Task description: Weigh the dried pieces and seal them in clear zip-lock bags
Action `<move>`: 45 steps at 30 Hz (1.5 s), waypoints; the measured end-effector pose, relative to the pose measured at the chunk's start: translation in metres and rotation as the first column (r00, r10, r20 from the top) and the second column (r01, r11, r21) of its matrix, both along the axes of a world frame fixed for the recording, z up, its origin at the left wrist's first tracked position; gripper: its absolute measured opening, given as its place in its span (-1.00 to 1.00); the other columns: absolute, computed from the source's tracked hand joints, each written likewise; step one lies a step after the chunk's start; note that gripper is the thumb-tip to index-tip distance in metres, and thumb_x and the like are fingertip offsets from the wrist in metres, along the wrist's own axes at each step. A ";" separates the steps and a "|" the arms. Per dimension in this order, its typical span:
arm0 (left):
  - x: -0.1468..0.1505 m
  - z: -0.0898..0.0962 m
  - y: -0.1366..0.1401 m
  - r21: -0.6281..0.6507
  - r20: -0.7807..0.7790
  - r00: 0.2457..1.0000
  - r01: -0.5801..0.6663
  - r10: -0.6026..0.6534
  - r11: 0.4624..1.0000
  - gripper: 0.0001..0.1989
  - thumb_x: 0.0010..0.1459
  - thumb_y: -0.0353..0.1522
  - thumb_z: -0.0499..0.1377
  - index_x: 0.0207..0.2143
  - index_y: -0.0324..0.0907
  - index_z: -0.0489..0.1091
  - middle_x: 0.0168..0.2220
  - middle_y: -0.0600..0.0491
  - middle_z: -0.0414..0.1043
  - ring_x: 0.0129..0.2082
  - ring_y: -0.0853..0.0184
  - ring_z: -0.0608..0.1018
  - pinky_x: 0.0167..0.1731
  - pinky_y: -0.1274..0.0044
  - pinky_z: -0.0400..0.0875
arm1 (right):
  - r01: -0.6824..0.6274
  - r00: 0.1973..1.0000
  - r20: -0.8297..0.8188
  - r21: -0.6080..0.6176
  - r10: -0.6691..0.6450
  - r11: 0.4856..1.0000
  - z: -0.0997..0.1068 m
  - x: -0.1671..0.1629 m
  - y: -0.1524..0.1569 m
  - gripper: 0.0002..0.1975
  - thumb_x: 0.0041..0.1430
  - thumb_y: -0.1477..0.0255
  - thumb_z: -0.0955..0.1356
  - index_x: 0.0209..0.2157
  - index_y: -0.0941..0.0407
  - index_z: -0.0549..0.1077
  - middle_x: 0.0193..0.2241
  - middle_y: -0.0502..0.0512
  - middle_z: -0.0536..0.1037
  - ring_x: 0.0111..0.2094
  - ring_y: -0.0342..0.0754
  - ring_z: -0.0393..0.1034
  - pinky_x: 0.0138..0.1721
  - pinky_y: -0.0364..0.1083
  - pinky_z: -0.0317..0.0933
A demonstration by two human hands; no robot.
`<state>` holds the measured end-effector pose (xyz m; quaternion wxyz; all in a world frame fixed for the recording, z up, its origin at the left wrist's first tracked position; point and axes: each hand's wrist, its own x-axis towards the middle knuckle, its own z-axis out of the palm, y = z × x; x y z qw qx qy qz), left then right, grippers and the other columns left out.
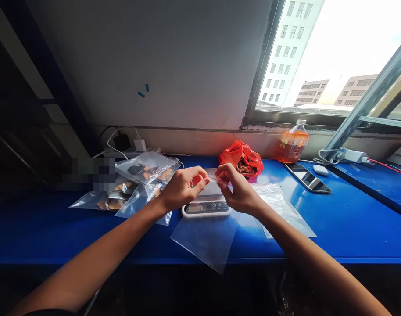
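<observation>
My left hand (pixel 186 186) and my right hand (pixel 235 188) pinch the top edge of a clear zip bag (pixel 207 241) between thumbs and fingers. The bag hangs down in front of a white digital kitchen scale (pixel 206 213), and its lower corner reaches past the table's front edge. It looks flat, with nothing visible inside. Beyond my right hand sits a red plastic bag (pixel 231 154), its mouth open on dried brown pieces (pixel 245 167). Left of my left hand lie several filled clear bags (pixel 147 169) holding brown and dark pieces.
A stack of flat clear bags (pixel 286 210) lies right of the scale on the blue table (pixel 358 228). Farther right are a phone (pixel 308 177), a white earbud case (pixel 320 170) and a bottle of orange drink (pixel 291 142). A white charger (pixel 139 144) with cable stands along the wall.
</observation>
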<state>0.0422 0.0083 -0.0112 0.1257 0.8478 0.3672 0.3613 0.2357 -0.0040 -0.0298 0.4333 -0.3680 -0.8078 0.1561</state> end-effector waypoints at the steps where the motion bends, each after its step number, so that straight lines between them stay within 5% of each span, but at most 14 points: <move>1: 0.000 0.000 0.000 0.028 0.001 1.000 0.000 0.000 1.000 -0.85 0.17 -0.30 0.11 -0.36 -0.20 0.39 -0.43 0.11 0.44 -0.47 0.41 0.41 -0.44 0.57 0.26 | 0.003 1.000 0.013 0.002 -0.003 1.000 0.000 0.000 0.000 -0.79 0.07 0.59 0.21 -0.23 0.08 0.18 -0.42 0.00 0.36 -0.43 -0.13 0.27 -0.39 -0.12 0.19; 10: 0.010 -0.011 -0.007 0.161 -0.083 0.995 0.073 -0.060 0.984 -0.91 0.13 -0.40 0.05 -0.41 -0.19 0.32 -0.42 0.05 0.40 -0.40 0.34 0.43 -0.35 0.49 0.32 | -0.079 0.997 0.006 0.072 0.079 0.994 -0.003 -0.006 -0.004 -0.63 0.01 0.62 0.24 -0.12 0.07 0.18 -0.39 0.00 0.43 -0.38 -0.12 0.33 -0.30 -0.09 0.26; 19: 0.012 -0.012 -0.010 0.192 -0.056 0.998 0.038 -0.028 0.981 -0.91 0.13 -0.41 0.05 -0.44 -0.19 0.29 -0.43 0.06 0.39 -0.41 0.34 0.42 -0.38 0.50 0.28 | -0.016 1.000 -0.014 0.093 0.017 0.996 -0.007 -0.013 -0.006 -0.65 0.07 0.61 0.23 -0.09 0.08 0.14 -0.41 0.02 0.44 -0.41 -0.12 0.35 -0.33 -0.10 0.26; 26: 0.009 -0.013 -0.008 0.192 -0.193 0.981 0.039 -0.001 0.981 -0.74 0.24 -0.32 -0.02 -0.46 -0.20 0.34 -0.49 0.05 0.39 -0.46 0.34 0.43 -0.41 0.51 0.25 | 0.084 0.996 -0.024 0.148 -0.081 0.985 -0.013 -0.015 -0.007 -0.69 0.09 0.59 0.22 -0.12 0.09 0.09 -0.40 0.05 0.43 -0.38 -0.08 0.34 -0.33 -0.08 0.25; 33: 0.003 -0.012 -0.001 0.394 -0.157 0.986 0.113 -0.055 0.912 -0.72 0.17 -0.39 0.01 -0.61 -0.19 0.26 -0.59 0.07 0.31 -0.53 0.38 0.35 -0.46 0.52 0.22 | 0.065 0.998 -0.028 0.187 -0.061 0.980 -0.014 -0.019 -0.002 -0.83 0.11 0.52 0.23 -0.26 0.07 0.13 -0.36 0.08 0.41 -0.37 -0.09 0.31 -0.33 -0.08 0.24; 45: -0.006 0.006 0.000 0.339 0.048 0.998 0.028 -0.047 0.940 -0.77 0.09 -0.45 0.04 -0.62 -0.22 0.30 -0.61 0.11 0.30 -0.56 0.42 0.33 -0.50 0.55 0.21 | 0.036 0.996 -0.086 0.131 -0.025 0.991 -0.006 -0.011 0.006 -0.84 0.03 0.50 0.25 -0.31 0.08 0.17 -0.42 0.01 0.36 -0.41 -0.11 0.27 -0.33 -0.09 0.21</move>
